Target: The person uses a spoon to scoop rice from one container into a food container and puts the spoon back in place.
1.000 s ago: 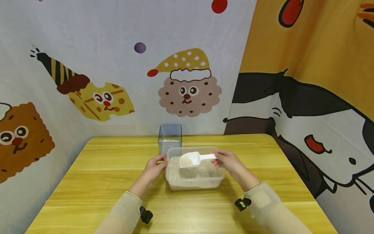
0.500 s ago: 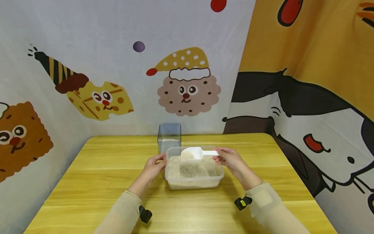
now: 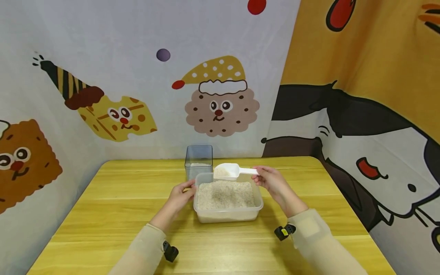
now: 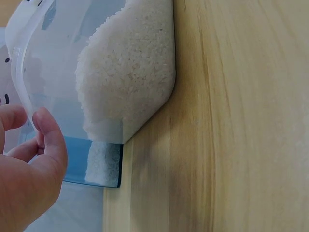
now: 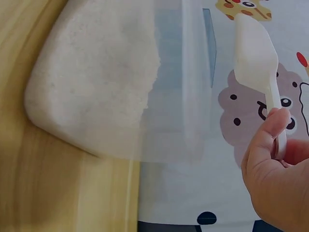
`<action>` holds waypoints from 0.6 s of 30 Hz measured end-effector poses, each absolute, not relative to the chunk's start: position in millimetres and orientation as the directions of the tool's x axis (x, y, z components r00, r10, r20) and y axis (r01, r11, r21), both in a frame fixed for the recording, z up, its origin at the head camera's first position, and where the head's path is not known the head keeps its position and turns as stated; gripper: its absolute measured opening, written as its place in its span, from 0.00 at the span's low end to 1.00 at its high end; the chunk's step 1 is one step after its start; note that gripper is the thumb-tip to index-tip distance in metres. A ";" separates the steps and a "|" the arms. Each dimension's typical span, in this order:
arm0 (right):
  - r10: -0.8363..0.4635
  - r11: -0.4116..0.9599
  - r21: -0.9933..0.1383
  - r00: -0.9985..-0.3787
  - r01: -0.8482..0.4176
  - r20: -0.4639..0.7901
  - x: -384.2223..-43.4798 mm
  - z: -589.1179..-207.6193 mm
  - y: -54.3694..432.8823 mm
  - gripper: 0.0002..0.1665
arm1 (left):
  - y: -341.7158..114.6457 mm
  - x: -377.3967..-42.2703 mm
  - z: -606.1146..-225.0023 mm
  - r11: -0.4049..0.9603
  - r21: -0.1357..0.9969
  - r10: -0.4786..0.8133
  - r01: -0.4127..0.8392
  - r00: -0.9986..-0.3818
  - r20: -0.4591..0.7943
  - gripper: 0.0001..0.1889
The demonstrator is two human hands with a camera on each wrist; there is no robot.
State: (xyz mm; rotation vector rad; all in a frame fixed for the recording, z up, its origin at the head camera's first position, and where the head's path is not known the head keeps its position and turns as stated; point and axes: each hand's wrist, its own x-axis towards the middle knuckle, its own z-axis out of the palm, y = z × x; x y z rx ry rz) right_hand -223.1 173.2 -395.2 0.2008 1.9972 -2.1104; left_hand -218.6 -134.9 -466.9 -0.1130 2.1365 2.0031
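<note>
A white plastic scoop (image 3: 229,171) with rice in its bowl is held level above the back rim of a clear tub. My right hand (image 3: 273,185) pinches its handle between thumb and fingers; the right wrist view shows the scoop (image 5: 256,55) from below. The tub (image 3: 228,215) is partly filled with rice (image 3: 225,195), with a shallow dip in the middle. At the tub's left side, my left hand (image 3: 179,196) pinches the rim, thumb and fingers on either side of it in the left wrist view. A blue-tinted clear container (image 3: 199,162) stands behind the tub, with some white rice inside.
Both containers stand on a yellow wood-grain table (image 3: 137,214). Behind the table's far edge hangs a printed cloth (image 3: 137,46) with cartoon figures. Black cameras are strapped at both wrists.
My right hand has lifted the scoop from low over the tub up and away toward its back rim, rice still in it. My left hand stays at the tub's rim.
</note>
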 end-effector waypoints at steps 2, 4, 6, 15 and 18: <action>-0.063 -0.055 -0.966 -0.967 0.251 -0.248 -226.4 -392.7 172.2 0.22 | -135.0 -218.4 -466.5 0.076 0.977 0.089 -0.198 -0.975 -0.204 0.22; -0.055 -0.062 -0.967 -0.968 0.248 -0.245 -230.4 -391.2 171.0 0.22 | -135.0 -218.4 -466.8 0.075 0.978 0.090 -0.196 -0.975 -0.203 0.22; -0.050 -0.072 -0.967 -0.969 0.244 -0.241 -234.4 -390.5 169.5 0.21 | -134.9 -219.2 -467.6 0.074 0.978 0.088 -0.197 -0.975 -0.203 0.22; 0.008 -0.087 -0.971 -0.975 0.222 -0.223 -257.2 -386.2 156.3 0.22 | -134.4 -220.1 -467.3 0.074 0.977 0.078 -0.200 -0.976 -0.205 0.22; 0.043 -0.082 -0.975 -0.977 0.207 -0.211 -265.2 -384.9 149.9 0.21 | -135.2 -219.0 -466.6 0.075 0.977 0.076 -0.199 -0.976 -0.205 0.22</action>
